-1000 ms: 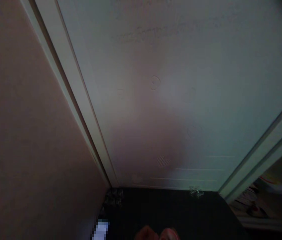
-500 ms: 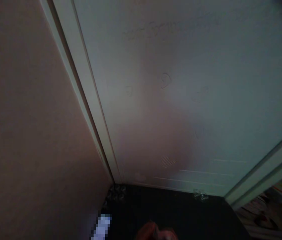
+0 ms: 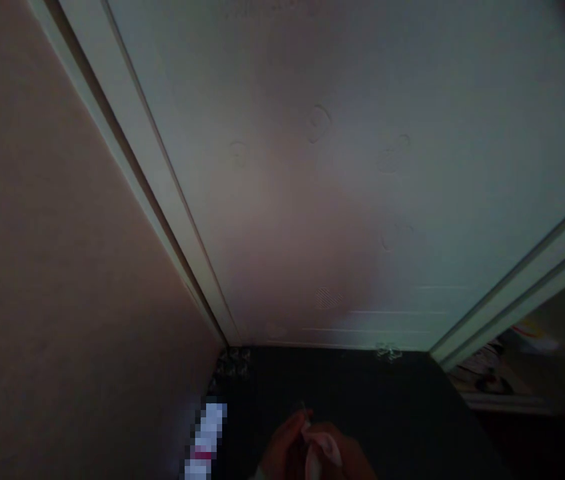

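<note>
At the bottom middle, my left hand (image 3: 282,441) and my right hand (image 3: 351,452) come together, fingers closed in a pinch. Between them is a small pale pink piece, apparently cloth (image 3: 323,441), folded over and partly hidden by the fingers. A faint thin glint (image 3: 303,405) sticks up at the left fingertips, too dim to name. Both hands are over a dark surface (image 3: 372,400). The lower parts of the hands and the cloth run out of the picture.
A bright blurred-out screen-like panel (image 3: 208,437) lies left of my hands. Beyond the dark surface rises a pale panel (image 3: 282,200) with faint marks. A brownish wall (image 3: 62,267) stands at left. On the right, past a pale frame (image 3: 522,293), sit several dim items (image 3: 492,373).
The view has tipped downward, so the panel's marks sit higher. Both hands and the pale pink cloth now show more fully; before, only fingertips showed at the lower edge.
</note>
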`<control>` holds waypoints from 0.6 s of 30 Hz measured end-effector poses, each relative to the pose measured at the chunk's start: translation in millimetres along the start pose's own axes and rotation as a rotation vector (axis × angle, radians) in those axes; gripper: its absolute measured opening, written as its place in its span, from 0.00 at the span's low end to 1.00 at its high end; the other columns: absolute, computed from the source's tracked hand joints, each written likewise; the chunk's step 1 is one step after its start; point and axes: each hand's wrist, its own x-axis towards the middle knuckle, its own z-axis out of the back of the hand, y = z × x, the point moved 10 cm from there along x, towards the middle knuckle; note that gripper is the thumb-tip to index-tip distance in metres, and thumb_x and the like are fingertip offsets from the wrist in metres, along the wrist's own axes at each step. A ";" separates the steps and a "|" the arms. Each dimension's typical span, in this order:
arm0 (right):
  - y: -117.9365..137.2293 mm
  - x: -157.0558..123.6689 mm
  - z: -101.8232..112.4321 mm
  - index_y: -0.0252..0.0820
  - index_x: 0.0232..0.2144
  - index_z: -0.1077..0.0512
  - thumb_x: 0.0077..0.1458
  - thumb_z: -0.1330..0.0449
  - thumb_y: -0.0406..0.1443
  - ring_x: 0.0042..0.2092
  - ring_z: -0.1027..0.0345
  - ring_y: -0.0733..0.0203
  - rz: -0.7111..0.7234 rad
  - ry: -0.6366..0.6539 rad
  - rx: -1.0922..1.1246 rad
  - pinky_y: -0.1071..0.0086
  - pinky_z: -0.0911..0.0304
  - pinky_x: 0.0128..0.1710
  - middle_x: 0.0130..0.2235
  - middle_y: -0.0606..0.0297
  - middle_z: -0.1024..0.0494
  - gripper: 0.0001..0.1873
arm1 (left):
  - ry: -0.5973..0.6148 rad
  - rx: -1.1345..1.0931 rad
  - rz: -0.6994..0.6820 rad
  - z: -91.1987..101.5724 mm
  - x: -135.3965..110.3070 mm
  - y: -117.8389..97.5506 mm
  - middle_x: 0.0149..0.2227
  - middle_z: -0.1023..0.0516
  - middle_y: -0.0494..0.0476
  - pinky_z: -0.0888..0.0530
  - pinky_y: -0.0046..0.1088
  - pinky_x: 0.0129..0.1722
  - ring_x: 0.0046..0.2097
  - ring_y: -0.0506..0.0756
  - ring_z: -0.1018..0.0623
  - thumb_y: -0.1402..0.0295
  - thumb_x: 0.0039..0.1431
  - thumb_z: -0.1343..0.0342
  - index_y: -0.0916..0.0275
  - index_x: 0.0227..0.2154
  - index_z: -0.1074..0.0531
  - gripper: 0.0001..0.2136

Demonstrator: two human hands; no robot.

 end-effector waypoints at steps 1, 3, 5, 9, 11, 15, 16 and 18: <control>5.7 -0.7 -2.5 0.42 0.34 0.25 0.54 0.56 0.55 0.31 0.28 0.54 0.033 0.031 -0.001 0.65 0.35 0.34 0.30 0.56 0.21 0.29 | -0.005 -0.015 0.008 1.4 0.1 1.9 0.22 0.25 0.51 0.34 0.29 0.32 0.27 0.52 0.26 0.57 0.26 0.29 0.64 0.27 0.23 0.22; 16.4 -2.8 -7.8 0.41 0.35 0.25 0.55 0.54 0.52 0.34 0.28 0.54 0.089 0.110 0.003 0.65 0.35 0.35 0.32 0.56 0.21 0.26 | -0.017 -0.046 0.017 4.6 0.7 6.1 0.21 0.26 0.50 0.34 0.29 0.33 0.28 0.52 0.26 0.57 0.31 0.31 0.63 0.29 0.24 0.20; 21.7 -3.7 -4.1 0.39 0.33 0.25 0.54 0.52 0.51 0.34 0.28 0.54 0.113 0.098 0.008 0.65 0.36 0.35 0.33 0.55 0.22 0.24 | -0.026 -0.068 0.020 7.4 1.0 9.9 0.22 0.27 0.50 0.34 0.30 0.33 0.28 0.52 0.26 0.58 0.32 0.32 0.63 0.30 0.24 0.20; 15.4 -5.3 -2.4 0.38 0.31 0.26 0.53 0.50 0.50 0.30 0.30 0.56 0.109 0.077 0.020 0.66 0.37 0.31 0.30 0.57 0.23 0.23 | -0.033 -0.091 0.022 7.8 -1.0 11.4 0.22 0.27 0.49 0.34 0.28 0.31 0.26 0.50 0.27 0.61 0.28 0.30 0.63 0.28 0.24 0.20; 7.2 -6.3 -2.8 0.38 0.30 0.26 0.53 0.50 0.51 0.29 0.31 0.57 0.082 0.061 0.062 0.67 0.38 0.29 0.28 0.58 0.24 0.23 | -0.029 -0.105 0.015 3.9 -3.8 8.7 0.21 0.27 0.47 0.34 0.26 0.30 0.25 0.49 0.28 0.61 0.28 0.30 0.62 0.28 0.24 0.19; -2.3 -7.1 2.6 0.37 0.31 0.27 0.52 0.48 0.52 0.31 0.31 0.56 0.004 -0.024 0.218 0.65 0.36 0.31 0.29 0.58 0.24 0.23 | -0.012 -0.147 -0.028 -9.2 -11.9 -3.4 0.22 0.26 0.47 0.32 0.27 0.33 0.27 0.49 0.26 0.62 0.30 0.30 0.60 0.28 0.26 0.18; -2.8 -7.1 6.6 0.37 0.33 0.27 0.52 0.47 0.51 0.33 0.30 0.55 -0.016 -0.063 0.267 0.64 0.36 0.33 0.31 0.57 0.23 0.23 | -0.026 -0.148 -0.061 -10.3 -14.0 -9.2 0.24 0.25 0.47 0.31 0.27 0.34 0.29 0.50 0.25 0.64 0.30 0.29 0.60 0.29 0.27 0.18; -3.5 -7.2 16.2 0.38 0.39 0.29 0.52 0.46 0.51 0.38 0.30 0.52 -0.053 -0.150 0.352 0.61 0.36 0.39 0.36 0.55 0.23 0.23 | -0.069 -0.112 -0.160 -9.2 -18.3 -24.4 0.25 0.23 0.48 0.31 0.26 0.34 0.29 0.50 0.25 0.66 0.31 0.29 0.59 0.30 0.28 0.20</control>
